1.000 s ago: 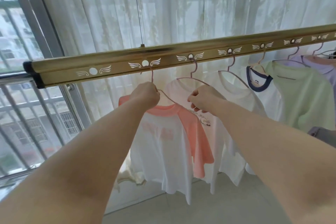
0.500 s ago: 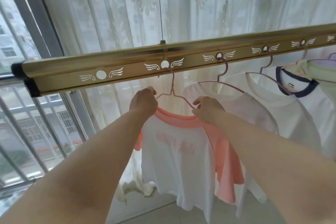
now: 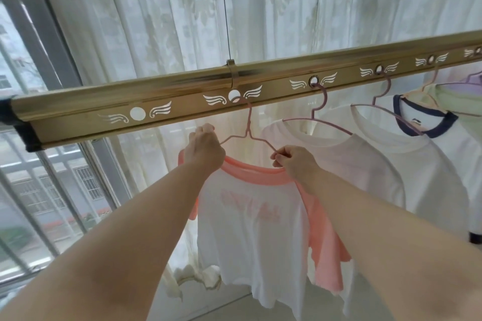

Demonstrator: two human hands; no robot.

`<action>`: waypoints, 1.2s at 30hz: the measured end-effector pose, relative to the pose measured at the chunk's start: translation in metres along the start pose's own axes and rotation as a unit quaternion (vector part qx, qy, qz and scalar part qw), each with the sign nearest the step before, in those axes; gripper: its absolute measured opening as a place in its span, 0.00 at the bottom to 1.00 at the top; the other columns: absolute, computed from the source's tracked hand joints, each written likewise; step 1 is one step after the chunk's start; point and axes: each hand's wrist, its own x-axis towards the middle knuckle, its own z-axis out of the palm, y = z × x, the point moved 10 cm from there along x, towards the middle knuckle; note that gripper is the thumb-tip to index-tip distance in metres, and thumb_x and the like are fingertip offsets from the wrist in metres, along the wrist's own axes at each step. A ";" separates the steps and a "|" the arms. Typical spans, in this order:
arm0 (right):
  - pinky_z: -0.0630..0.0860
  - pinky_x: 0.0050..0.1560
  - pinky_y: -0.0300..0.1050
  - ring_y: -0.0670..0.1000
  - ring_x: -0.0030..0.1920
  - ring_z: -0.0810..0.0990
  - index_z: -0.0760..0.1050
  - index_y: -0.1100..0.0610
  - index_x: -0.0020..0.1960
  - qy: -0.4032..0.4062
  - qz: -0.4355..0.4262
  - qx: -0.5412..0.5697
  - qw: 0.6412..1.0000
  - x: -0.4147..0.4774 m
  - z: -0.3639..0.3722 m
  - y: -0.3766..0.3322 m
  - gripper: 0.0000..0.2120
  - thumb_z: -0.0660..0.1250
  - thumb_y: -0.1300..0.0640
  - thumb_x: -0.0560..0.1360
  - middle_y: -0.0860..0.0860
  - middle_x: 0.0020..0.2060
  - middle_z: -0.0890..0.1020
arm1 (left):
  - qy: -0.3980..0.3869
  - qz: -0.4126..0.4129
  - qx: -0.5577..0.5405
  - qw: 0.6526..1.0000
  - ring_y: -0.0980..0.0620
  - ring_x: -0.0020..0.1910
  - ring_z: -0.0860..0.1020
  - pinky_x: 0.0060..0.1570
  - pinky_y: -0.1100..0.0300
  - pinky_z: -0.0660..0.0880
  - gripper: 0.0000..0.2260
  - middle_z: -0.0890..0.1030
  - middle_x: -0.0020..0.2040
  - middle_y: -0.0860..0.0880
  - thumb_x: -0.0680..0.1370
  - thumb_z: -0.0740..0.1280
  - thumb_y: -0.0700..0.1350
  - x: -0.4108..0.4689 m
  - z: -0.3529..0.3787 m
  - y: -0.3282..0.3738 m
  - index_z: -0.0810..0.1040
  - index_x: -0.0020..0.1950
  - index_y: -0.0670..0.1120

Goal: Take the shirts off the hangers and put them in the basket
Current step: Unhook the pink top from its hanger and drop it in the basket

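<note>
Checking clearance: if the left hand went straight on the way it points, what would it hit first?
The left hand grips the pink hanger. Straight on, up and forward, it would probably meet the gold rail first; it might instead pass under into the curtain. Depth is unclear.

A sheer white curtain (image 3: 156, 21) with a faint leaf pattern spans the far side, and soft daylight comes through it. Behind it the dim lines of window panes show. At the left a grey window frame (image 3: 41, 23) slants upward, with metal bars (image 3: 39, 190) below it and blurred buildings (image 3: 86, 185) outside. A gold drying rail (image 3: 182, 104) with white wing cut-outs crosses the scene, hung from a thin wire (image 3: 224, 8). The curtain hem bunches on the pale floor (image 3: 234, 307).
</note>
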 end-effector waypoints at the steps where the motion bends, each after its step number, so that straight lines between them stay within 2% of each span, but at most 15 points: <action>1: 0.74 0.48 0.42 0.49 0.48 0.80 0.76 0.50 0.40 -0.001 -0.008 0.006 1.000 -0.003 -0.004 -0.001 0.11 0.61 0.60 0.79 0.45 0.37 0.81 | -0.001 0.000 0.000 1.000 0.44 0.63 0.70 0.58 0.51 0.70 0.19 0.72 0.64 0.44 0.77 0.59 0.35 -0.002 -0.002 0.000 0.67 0.68 0.43; 4: 0.70 0.42 0.36 0.46 0.45 0.78 0.78 0.52 0.44 -0.006 -0.024 0.022 0.999 -0.014 -0.019 0.000 0.09 0.61 0.59 0.79 0.45 0.37 0.82 | 0.004 0.005 -0.001 1.000 0.44 0.61 0.72 0.57 0.52 0.71 0.17 0.74 0.63 0.43 0.77 0.60 0.36 -0.012 -0.008 0.004 0.69 0.67 0.42; 8: 0.69 0.45 0.35 0.45 0.46 0.78 0.78 0.51 0.43 -0.022 -0.032 0.034 0.999 -0.033 -0.039 0.004 0.09 0.62 0.59 0.79 0.45 0.37 0.82 | 0.004 0.032 0.003 0.999 0.44 0.64 0.71 0.56 0.56 0.68 0.18 0.73 0.66 0.44 0.79 0.61 0.39 -0.033 -0.010 0.022 0.68 0.70 0.43; 10: 0.69 0.46 0.35 0.44 0.45 0.78 0.79 0.51 0.43 -0.040 -0.034 0.037 0.998 -0.044 -0.046 0.006 0.09 0.62 0.59 0.79 0.46 0.37 0.82 | 0.004 0.053 -0.019 0.998 0.44 0.64 0.72 0.58 0.54 0.71 0.18 0.73 0.66 0.44 0.79 0.63 0.40 -0.046 -0.010 0.036 0.69 0.70 0.44; 13: 0.68 0.43 0.34 0.41 0.42 0.77 0.80 0.54 0.46 -0.051 -0.032 0.027 0.998 -0.062 -0.058 0.010 0.08 0.62 0.58 0.79 0.46 0.38 0.82 | 0.021 0.100 -0.031 0.994 0.45 0.61 0.76 0.65 0.46 0.71 0.13 0.79 0.61 0.46 0.79 0.66 0.44 -0.066 -0.013 0.060 0.76 0.63 0.46; 15: 0.68 0.41 0.34 0.41 0.40 0.76 0.80 0.56 0.48 -0.054 -0.024 0.024 0.998 -0.074 -0.068 0.017 0.08 0.62 0.59 0.79 0.46 0.37 0.82 | 0.017 0.135 -0.029 0.990 0.47 0.56 0.79 0.64 0.43 0.70 0.08 0.83 0.55 0.49 0.79 0.66 0.47 -0.084 -0.011 0.077 0.81 0.56 0.48; 19: 0.68 0.38 0.36 0.45 0.41 0.76 0.80 0.57 0.48 -0.055 -0.015 -0.031 0.998 -0.093 -0.084 0.031 0.08 0.62 0.60 0.79 0.48 0.39 0.82 | -0.036 0.146 -0.060 0.987 0.50 0.48 0.81 0.57 0.50 0.74 0.07 0.85 0.46 0.52 0.78 0.67 0.48 -0.115 0.002 0.089 0.83 0.51 0.49; 21: 0.68 0.36 0.37 0.46 0.42 0.76 0.80 0.56 0.47 -0.049 -0.019 -0.083 0.995 -0.101 -0.093 0.038 0.07 0.64 0.57 0.77 0.49 0.42 0.82 | -0.062 0.128 -0.075 0.987 0.53 0.45 0.81 0.50 0.57 0.74 0.05 0.84 0.42 0.55 0.78 0.67 0.47 -0.129 0.010 0.089 0.83 0.48 0.51; 22: 0.70 0.39 0.38 0.47 0.43 0.76 0.80 0.54 0.47 -0.038 -0.026 -0.112 0.993 -0.103 -0.098 0.039 0.05 0.65 0.56 0.76 0.48 0.43 0.81 | -0.066 0.125 -0.079 0.987 0.54 0.44 0.80 0.46 0.60 0.72 0.05 0.82 0.40 0.57 0.78 0.66 0.46 -0.134 0.013 0.088 0.82 0.47 0.52; 24: 0.75 0.50 0.44 0.49 0.48 0.78 0.78 0.49 0.49 -0.008 -0.038 -0.185 0.982 -0.112 -0.112 0.039 0.04 0.66 0.52 0.75 0.46 0.45 0.81 | -0.061 0.116 -0.084 0.988 0.55 0.41 0.80 0.43 0.61 0.70 0.05 0.80 0.36 0.58 0.79 0.66 0.46 -0.147 0.015 0.089 0.81 0.46 0.53; 26: 0.74 0.57 0.49 0.50 0.52 0.78 0.78 0.47 0.50 0.013 -0.048 -0.265 0.963 -0.121 -0.121 0.037 0.07 0.65 0.51 0.74 0.45 0.48 0.81 | -0.054 0.098 -0.101 0.989 0.54 0.41 0.80 0.44 0.61 0.73 0.05 0.80 0.37 0.57 0.79 0.66 0.45 -0.156 0.014 0.087 0.82 0.49 0.51; 29: 0.73 0.56 0.49 0.52 0.53 0.78 0.79 0.47 0.51 0.030 -0.067 -0.338 0.938 -0.133 -0.128 0.037 0.09 0.62 0.52 0.74 0.47 0.51 0.81 | -0.055 0.074 -0.115 0.989 0.54 0.43 0.81 0.46 0.60 0.75 0.06 0.82 0.39 0.55 0.79 0.66 0.45 -0.165 0.011 0.085 0.82 0.50 0.52; 31: 0.73 0.56 0.49 0.54 0.54 0.78 0.79 0.47 0.52 0.034 -0.062 -0.350 0.934 -0.138 -0.129 0.041 0.11 0.61 0.54 0.74 0.48 0.52 0.81 | -0.057 0.073 -0.114 0.989 0.54 0.44 0.80 0.43 0.61 0.73 0.06 0.82 0.40 0.55 0.79 0.66 0.45 -0.170 0.007 0.087 0.83 0.50 0.51; 36: 0.73 0.47 0.44 0.56 0.50 0.80 0.80 0.48 0.51 0.042 -0.039 -0.369 0.928 -0.143 -0.133 0.044 0.12 0.61 0.54 0.72 0.50 0.48 0.83 | -0.044 0.083 -0.105 0.990 0.56 0.39 0.79 0.35 0.65 0.69 0.06 0.84 0.42 0.55 0.80 0.64 0.47 -0.174 -0.005 0.098 0.81 0.49 0.51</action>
